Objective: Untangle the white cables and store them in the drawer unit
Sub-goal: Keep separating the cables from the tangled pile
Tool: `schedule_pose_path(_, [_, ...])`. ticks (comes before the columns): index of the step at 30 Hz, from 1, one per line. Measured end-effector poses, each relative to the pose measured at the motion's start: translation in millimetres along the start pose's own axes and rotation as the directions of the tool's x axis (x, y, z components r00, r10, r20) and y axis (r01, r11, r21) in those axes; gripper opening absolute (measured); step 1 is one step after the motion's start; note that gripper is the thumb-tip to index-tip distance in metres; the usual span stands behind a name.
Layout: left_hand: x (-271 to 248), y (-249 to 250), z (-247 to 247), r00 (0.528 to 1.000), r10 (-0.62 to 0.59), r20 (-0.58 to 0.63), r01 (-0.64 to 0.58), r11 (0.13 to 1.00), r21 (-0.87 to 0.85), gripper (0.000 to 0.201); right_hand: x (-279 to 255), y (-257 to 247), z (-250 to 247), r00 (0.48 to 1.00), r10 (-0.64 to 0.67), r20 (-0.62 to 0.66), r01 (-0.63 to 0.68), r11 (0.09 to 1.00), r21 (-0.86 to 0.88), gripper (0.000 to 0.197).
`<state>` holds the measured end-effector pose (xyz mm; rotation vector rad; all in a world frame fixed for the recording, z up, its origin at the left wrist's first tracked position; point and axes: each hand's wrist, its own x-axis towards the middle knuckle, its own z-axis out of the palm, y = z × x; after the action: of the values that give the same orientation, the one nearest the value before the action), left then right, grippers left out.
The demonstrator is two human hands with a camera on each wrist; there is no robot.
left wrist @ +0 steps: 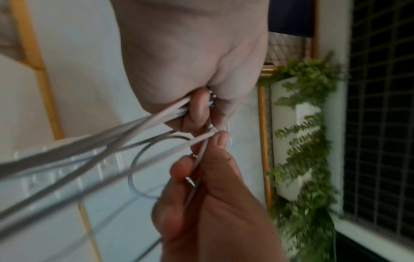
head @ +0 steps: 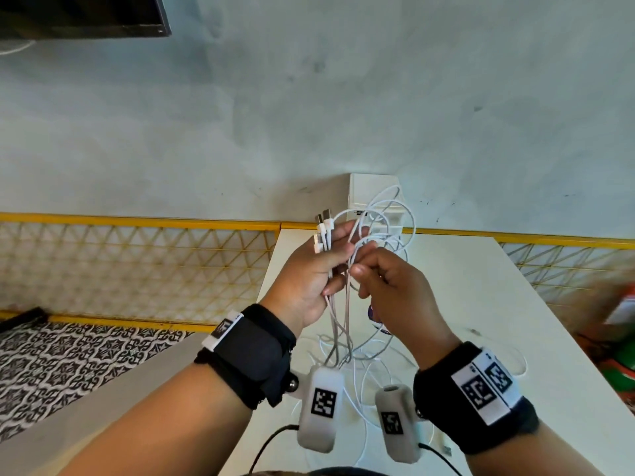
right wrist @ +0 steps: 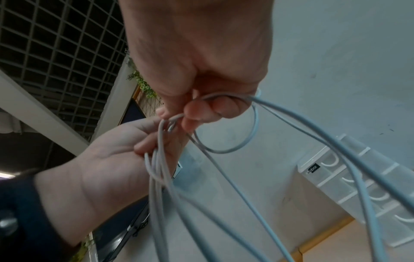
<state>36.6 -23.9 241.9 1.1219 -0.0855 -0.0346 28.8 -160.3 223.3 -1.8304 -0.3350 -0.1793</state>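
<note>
My left hand (head: 311, 276) grips a bunch of white cables (head: 338, 324) just below their USB plugs (head: 323, 228), which stick up out of the fist. Beside it my right hand (head: 388, 283) pinches one loop of the same tangle (right wrist: 226, 124) between thumb and fingers. Both hands are raised above the white table (head: 481, 304). The cables hang in loops down onto the table. Behind the hands, against the wall, stands the white drawer unit (head: 372, 197) (right wrist: 358, 186) with its drawers closed. In the left wrist view the strands (left wrist: 112, 140) run out from my closed fingers.
A yellow-framed lattice rail (head: 137, 262) runs along the back on both sides of the table. A dark screen edge (head: 86, 15) hangs at the top left. Patterned floor (head: 62, 359) lies to the left. Colourful objects (head: 618, 338) sit at the right edge. A trailing green plant (left wrist: 302, 141) hangs nearby.
</note>
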Motion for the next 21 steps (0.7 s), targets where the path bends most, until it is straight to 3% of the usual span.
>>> schedule_pose_path(4, [-6.2, 0.5, -17.8, 0.992, 0.111, -0.057, -0.083, 0.929, 0.362, 0.024, -9.9, -7.1, 11.5, 0.999, -0.022, 0.049, 0.028, 0.994, -0.107, 0.031])
schedule_pose_path(7, [-9.2, 6.0, -35.8, 0.961, 0.276, 0.005, -0.209, 0.714, 0.668, 0.022, -14.9, -7.0, 18.9, 0.994, -0.104, 0.037, 0.111, 0.93, -0.351, 0.04])
schedule_pose_path(9, [-9.1, 18.0, -49.0, 0.946, 0.322, -0.037, -0.207, 0.69, 0.694, 0.024, -15.4, -1.5, 14.3, 0.997, -0.048, 0.057, 0.067, 0.918, -0.392, 0.03])
schedule_pose_path(13, [-4.9, 51.1, -78.7, 0.936, 0.236, -0.261, -0.066, 0.846, 0.529, 0.023, -17.4, 13.5, -8.2, 0.983, 0.18, 0.022, -0.171, 0.96, -0.221, 0.018])
schedule_pose_path(15, [-6.9, 54.6, -86.7, 0.945, 0.192, -0.264, 0.007, 0.796, 0.605, 0.016, -19.3, 13.8, -12.9, 0.977, 0.21, -0.015, -0.21, 0.961, -0.178, 0.021])
schedule_pose_path(17, [-10.3, 49.0, -89.0, 0.957, 0.186, -0.222, 0.038, 0.679, 0.733, 0.018, -17.9, 10.0, -12.6, 0.977, 0.207, -0.045, -0.211, 0.963, -0.167, 0.022])
schedule_pose_path(19, [-13.2, 40.5, -86.4, 0.945, 0.257, -0.202, -0.005, 0.629, 0.777, 0.033, -15.0, 5.2, -10.8, 0.976, 0.205, -0.069, -0.214, 0.961, -0.176, 0.024])
schedule_pose_path(21, [-18.8, 34.7, -74.4, 0.904, 0.379, -0.196, -0.107, 0.645, 0.756, 0.027, -12.7, 0.4, -9.0, 0.977, 0.206, -0.054, -0.213, 0.956, -0.201, 0.026])
